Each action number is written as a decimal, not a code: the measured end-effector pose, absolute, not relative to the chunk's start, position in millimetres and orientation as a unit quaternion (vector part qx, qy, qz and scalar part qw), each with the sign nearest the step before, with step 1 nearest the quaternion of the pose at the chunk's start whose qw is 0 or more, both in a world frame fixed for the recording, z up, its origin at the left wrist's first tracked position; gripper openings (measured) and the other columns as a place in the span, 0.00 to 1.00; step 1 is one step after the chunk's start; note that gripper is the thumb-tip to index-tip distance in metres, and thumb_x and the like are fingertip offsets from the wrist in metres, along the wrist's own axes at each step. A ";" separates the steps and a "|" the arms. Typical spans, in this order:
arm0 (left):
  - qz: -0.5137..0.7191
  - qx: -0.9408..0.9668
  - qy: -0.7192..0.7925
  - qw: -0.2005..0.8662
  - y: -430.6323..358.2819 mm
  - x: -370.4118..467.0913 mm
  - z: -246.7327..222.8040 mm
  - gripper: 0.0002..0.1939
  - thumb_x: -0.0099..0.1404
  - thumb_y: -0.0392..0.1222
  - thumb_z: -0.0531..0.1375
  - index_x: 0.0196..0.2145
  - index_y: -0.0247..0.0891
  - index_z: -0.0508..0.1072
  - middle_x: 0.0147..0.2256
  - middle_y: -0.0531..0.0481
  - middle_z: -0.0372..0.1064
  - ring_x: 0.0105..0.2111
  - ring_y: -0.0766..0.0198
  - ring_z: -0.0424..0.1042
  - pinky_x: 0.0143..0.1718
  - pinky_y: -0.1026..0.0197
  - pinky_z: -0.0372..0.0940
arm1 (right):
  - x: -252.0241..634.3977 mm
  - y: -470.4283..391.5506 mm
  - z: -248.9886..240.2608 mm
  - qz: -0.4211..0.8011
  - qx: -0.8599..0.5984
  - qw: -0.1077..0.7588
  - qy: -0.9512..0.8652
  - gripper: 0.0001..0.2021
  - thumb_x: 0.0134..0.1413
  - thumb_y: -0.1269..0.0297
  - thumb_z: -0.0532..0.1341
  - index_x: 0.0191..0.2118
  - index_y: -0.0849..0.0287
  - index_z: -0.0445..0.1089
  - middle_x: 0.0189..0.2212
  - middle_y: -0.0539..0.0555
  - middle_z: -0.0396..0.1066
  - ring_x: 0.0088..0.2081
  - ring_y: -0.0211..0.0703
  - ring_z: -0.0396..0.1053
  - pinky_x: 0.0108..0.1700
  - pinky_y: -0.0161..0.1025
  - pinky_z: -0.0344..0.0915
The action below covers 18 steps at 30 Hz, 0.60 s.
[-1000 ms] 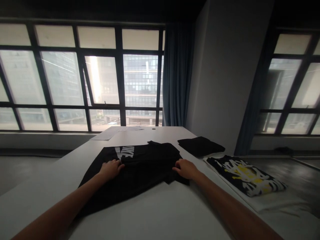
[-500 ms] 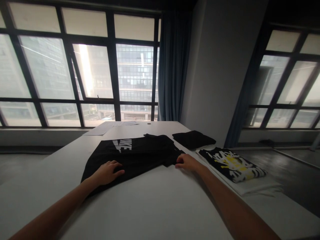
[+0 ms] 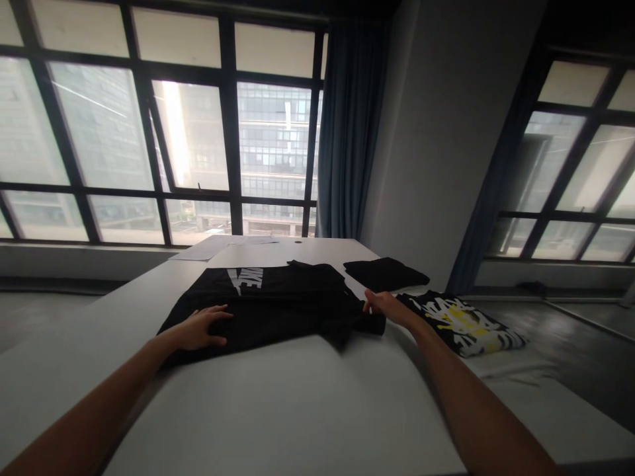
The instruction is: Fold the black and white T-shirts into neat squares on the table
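Observation:
A black T-shirt [image 3: 292,307] with white lettering lies partly folded across the white table [image 3: 297,410]. On its left part rests my left hand [image 3: 201,328], fingers spread over the cloth. At the right end, my right hand [image 3: 384,305] pinches the edge of the shirt near the sleeve and lifts it a little off the table. A dark flap of cloth hangs below that spot. Just beyond my right hand are a folded black garment [image 3: 385,274] and a black shirt with a white and yellow print [image 3: 469,324].
White cloth [image 3: 520,367] lies under the printed shirt along the table's right side. Sheets of paper [image 3: 201,249] are at the far left of the table. Behind stand windows, a blue curtain [image 3: 347,132] and a grey pillar [image 3: 421,132].
My right hand has raised the shirt's right edge and moved slightly up and to the right. My left hand has shifted a little left, its fingers spreading more on the cloth.

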<state>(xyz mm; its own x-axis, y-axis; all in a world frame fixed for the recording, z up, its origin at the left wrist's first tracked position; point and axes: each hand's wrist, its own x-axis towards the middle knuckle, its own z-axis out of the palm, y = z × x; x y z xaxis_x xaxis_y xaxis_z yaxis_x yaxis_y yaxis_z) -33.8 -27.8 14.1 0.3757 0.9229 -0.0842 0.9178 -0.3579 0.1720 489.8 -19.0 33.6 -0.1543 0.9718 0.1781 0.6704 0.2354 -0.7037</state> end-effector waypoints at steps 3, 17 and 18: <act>0.025 0.848 0.520 0.098 -29.3 -38.9 19.0 0.48 0.50 0.59 0.67 0.65 0.45 0.58 0.70 0.41 0.38 0.68 0.40 0.39 0.64 0.34 0.38 | 474.2 -17.7 23.6 0.178 -0.565 0.295 -0.749 0.32 0.54 0.35 0.52 0.41 0.61 0.77 0.37 0.59 0.77 0.41 0.50 0.73 0.48 0.43 0.65; 0.008 0.848 0.493 0.195 -45.8 -32.5 42.1 0.31 0.48 0.60 0.68 0.49 0.46 0.73 0.55 0.46 0.63 0.55 0.45 0.65 0.53 0.48 0.64 | 414.2 11.9 48.7 0.025 -0.596 0.022 -0.803 0.24 0.56 0.47 0.59 0.51 0.56 0.74 0.52 0.61 0.72 0.50 0.54 0.71 0.50 0.43 0.65; 0.024 0.846 0.500 0.186 -41.0 -30.8 43.6 0.27 0.53 0.61 0.64 0.47 0.45 0.74 0.53 0.46 0.65 0.53 0.47 0.66 0.52 0.49 0.65 | 409.4 22.7 47.0 0.042 -0.578 0.032 -0.814 0.25 0.56 0.48 0.59 0.54 0.57 0.72 0.55 0.61 0.69 0.52 0.53 0.69 0.53 0.42 0.64</act>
